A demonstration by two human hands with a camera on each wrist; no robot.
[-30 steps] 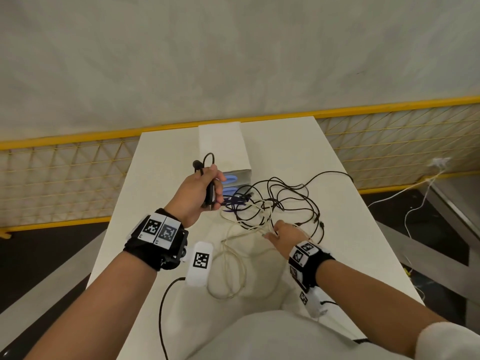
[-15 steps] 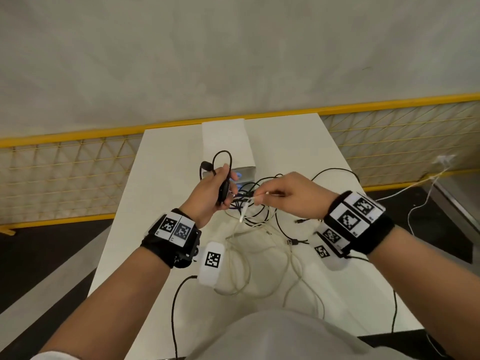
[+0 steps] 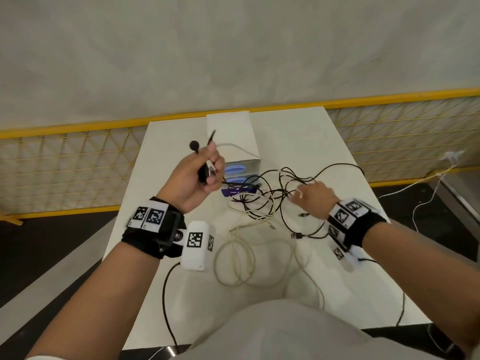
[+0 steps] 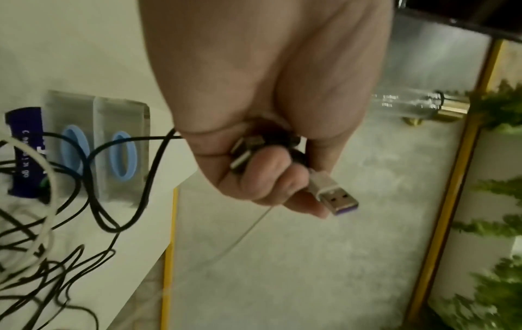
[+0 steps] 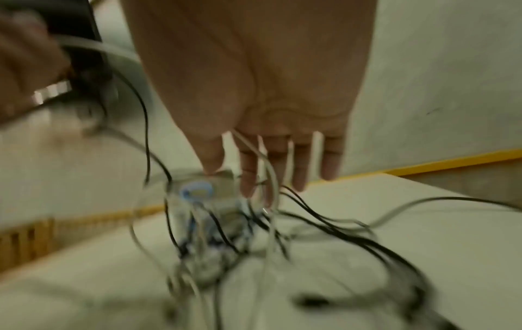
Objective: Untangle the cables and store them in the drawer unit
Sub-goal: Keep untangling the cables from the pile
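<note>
My left hand (image 3: 210,172) is raised above the table's left side and grips a bundle of cable ends: a black foam-tipped end (image 3: 194,145), black plugs and a white USB plug (image 4: 333,194). From my fist (image 4: 271,169) a black cable (image 4: 93,201) and a white cable (image 4: 42,201) trail down into the tangle. My right hand (image 3: 304,189) is open, fingers straight (image 5: 299,169), touching the black cable tangle (image 3: 275,188). The drawer unit (image 3: 233,141) stands behind; its blue-handled drawers (image 3: 235,168) are closed, and the lowest one is pulled out, showing a purple item (image 3: 237,190).
Cream cable loops (image 3: 233,258) lie near the white table's (image 3: 298,141) front edge, and a loose black USB plug (image 3: 296,235) sits beside my right wrist. A yellow mesh fence (image 3: 65,162) borders the table behind. White cables (image 3: 428,188) run over the floor at right.
My right hand left the white plug with my left hand, then moved right and down onto the black tangle. My left hand rose, now also holding that plug.
</note>
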